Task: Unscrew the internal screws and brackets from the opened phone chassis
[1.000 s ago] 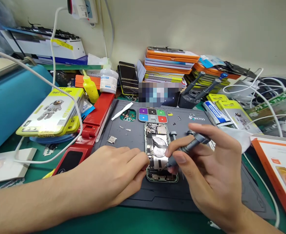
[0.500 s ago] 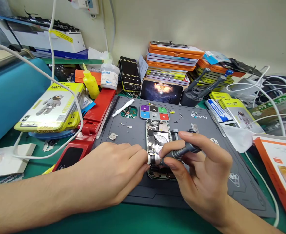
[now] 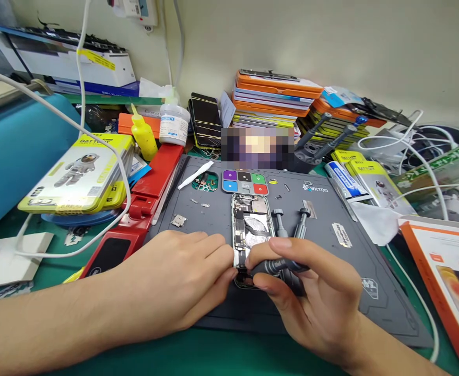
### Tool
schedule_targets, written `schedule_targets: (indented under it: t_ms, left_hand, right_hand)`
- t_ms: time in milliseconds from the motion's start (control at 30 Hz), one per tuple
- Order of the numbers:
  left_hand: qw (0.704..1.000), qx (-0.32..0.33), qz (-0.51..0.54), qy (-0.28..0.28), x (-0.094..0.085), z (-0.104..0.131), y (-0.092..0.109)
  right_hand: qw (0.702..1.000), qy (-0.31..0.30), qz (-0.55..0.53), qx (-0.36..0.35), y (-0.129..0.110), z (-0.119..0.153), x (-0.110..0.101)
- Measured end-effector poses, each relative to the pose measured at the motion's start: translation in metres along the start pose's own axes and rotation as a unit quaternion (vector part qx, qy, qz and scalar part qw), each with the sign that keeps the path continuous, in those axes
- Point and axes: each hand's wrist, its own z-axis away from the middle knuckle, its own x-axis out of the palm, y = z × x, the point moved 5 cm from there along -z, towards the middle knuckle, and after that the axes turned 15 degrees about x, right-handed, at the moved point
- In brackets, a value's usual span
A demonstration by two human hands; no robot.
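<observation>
An opened phone (image 3: 257,222) lies on the dark mat, its circuit board and silvery inside showing. My left hand (image 3: 196,277) is closed at the phone's lower left edge, fingers curled and thumb pressed in; the fingertips are partly hidden. Between the thumb and fingers of my right hand (image 3: 319,292) is a dark grey screwdriver (image 3: 278,266), tilted low over the phone's bottom end. Its tip is hidden by my fingers. Just beyond this hand, two more screwdrivers (image 3: 301,222) lie on the mat.
A repair mat (image 3: 370,250) bears a colored-square tray (image 3: 245,183), white spudger (image 3: 196,175), SIM tray piece (image 3: 179,221) and small metal parts. Left are battery boxes (image 3: 80,172) and a red tool (image 3: 143,203); right, an orange-white box (image 3: 444,282). Stacked boxes (image 3: 276,94) stand behind.
My right hand has shifted down and left, bringing the screwdriver lower over the phone's bottom end. The two screwdrivers behind it show more fully. My left hand stays at the phone's edge.
</observation>
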Motion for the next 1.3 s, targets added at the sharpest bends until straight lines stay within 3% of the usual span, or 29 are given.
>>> schedule_targets:
  t_ms: [167,667,867,1033,1133,1300]
  left_hand:
    - [1.0,0.005,-0.007,0.012,-0.001,0.0,0.001]
    - [0.999,0.023,-0.016,0.031,-0.004,-0.001,0.002]
    - [0.999,0.023,-0.016,0.03,-0.004,0.0,0.002]
    - [0.999,0.021,-0.012,0.029,-0.003,0.0,0.001]
    - [1.0,0.009,-0.003,0.008,0.0,0.001,-0.001]
    - [0.999,-0.009,0.036,0.001,0.003,0.003,-0.004]
  right_hand:
    - [1.0,-0.002,0.011,-0.003,0.001,0.001,-0.001]
    - [0.994,-0.102,-0.003,-0.03,-0.008,-0.003,0.002]
    - [0.993,-0.11,0.024,-0.042,-0.007,-0.003,0.002]
    - [0.994,-0.073,0.028,-0.072,-0.011,-0.003,-0.004]
    - [0.996,-0.07,0.019,-0.042,-0.008,-0.002,-0.006]
    - [0.997,-0.066,0.014,-0.049,-0.008,0.001,-0.006]
